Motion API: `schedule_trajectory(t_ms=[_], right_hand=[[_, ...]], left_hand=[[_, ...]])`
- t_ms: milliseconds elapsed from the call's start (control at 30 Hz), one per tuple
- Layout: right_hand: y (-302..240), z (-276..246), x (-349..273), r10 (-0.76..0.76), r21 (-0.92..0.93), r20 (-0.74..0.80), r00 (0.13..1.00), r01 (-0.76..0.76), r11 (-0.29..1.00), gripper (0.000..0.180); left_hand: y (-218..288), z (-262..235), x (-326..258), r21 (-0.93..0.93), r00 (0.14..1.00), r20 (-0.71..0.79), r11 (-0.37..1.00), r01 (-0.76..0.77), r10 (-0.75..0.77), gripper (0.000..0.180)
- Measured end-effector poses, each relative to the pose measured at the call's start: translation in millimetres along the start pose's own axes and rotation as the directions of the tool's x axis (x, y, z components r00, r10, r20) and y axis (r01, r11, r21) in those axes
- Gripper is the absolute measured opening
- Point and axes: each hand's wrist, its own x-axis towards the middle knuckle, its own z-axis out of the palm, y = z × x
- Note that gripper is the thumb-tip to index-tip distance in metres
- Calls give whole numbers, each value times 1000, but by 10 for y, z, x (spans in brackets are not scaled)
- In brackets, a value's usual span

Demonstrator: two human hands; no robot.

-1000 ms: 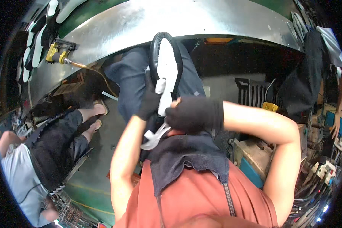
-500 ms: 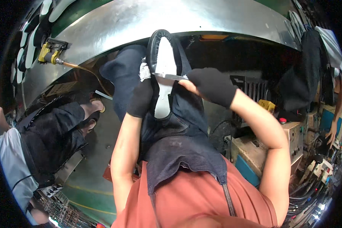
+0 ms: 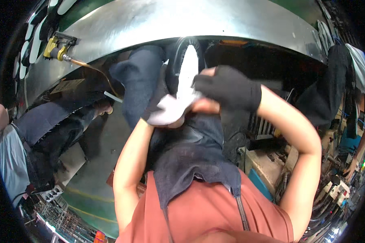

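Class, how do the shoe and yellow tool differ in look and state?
The shoe is black and white; the tool, yellow and dark. The shoe is between the left hand and right hand; the tool lies on the bench. The tool has a hose attached; the shoe shows none. Both have dark parts.

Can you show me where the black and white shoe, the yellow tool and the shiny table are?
Black and white shoe [image 3: 189,71]: head view, on its white part.
Yellow tool [image 3: 61,52]: head view, on its body.
Shiny table [image 3: 162,24]: head view, on its bare top.
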Motion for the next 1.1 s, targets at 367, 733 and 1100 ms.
schedule_trajectory(t_ms=[367, 733, 1100], right_hand=[[-63, 243, -217, 309, -326, 314, 898, -204, 923, 42], [-476, 1208, -1256, 832, 825, 248, 496, -558, 87, 47], [-584, 1905, -1378, 958, 905, 157, 241, -424, -42, 67]], left_hand=[[-392, -119, -48, 56, 996, 68, 997, 52, -55, 105], [-426, -127, 12, -284, 985, 105, 945, 160, -135, 88], [-250, 21, 43, -356, 999, 36, 934, -2, 16, 62]])
